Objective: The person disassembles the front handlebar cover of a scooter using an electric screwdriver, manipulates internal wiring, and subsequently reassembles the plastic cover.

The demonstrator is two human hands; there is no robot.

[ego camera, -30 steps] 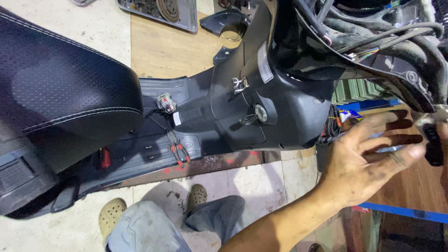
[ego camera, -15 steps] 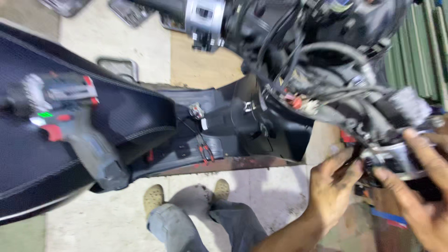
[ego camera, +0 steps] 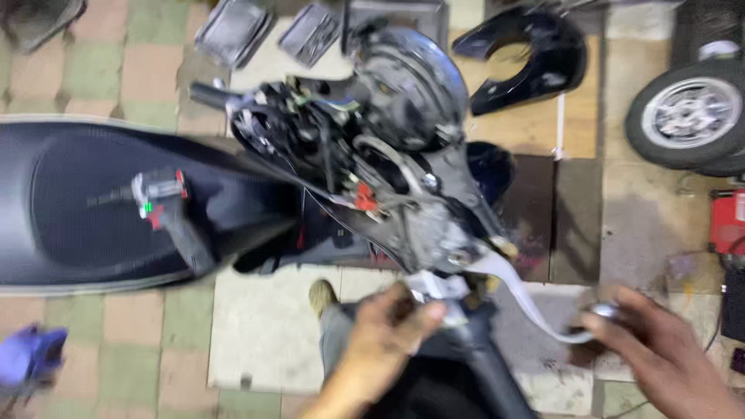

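Observation:
I look down on a stripped scooter with bare handlebars and exposed wiring (ego camera: 365, 171). My left hand (ego camera: 388, 326) is closed around the near handlebar (ego camera: 473, 349), just by the grey lever mount. My right hand (ego camera: 660, 357) pinches the ball end of the silver brake lever (ego camera: 528, 302) at the lower right. A cordless drill (ego camera: 167, 209) with red and grey trim lies on the black seat (ego camera: 70, 202). My shoe (ego camera: 322, 295) shows on the floor under the handlebar. The picture is blurred by motion.
A loose black fairing panel (ego camera: 528, 54) lies on the floor at the top right, next to a wheel (ego camera: 691, 112). Two grey trays (ego camera: 233, 27) sit at the top. A red box (ego camera: 729, 221) stands at the right edge. Something blue (ego camera: 31, 353) sits at the lower left.
The view has swung over the top of the handlebars. My hands left the wiring cluster at the right; the left now grips the handlebar and the right holds the brake lever.

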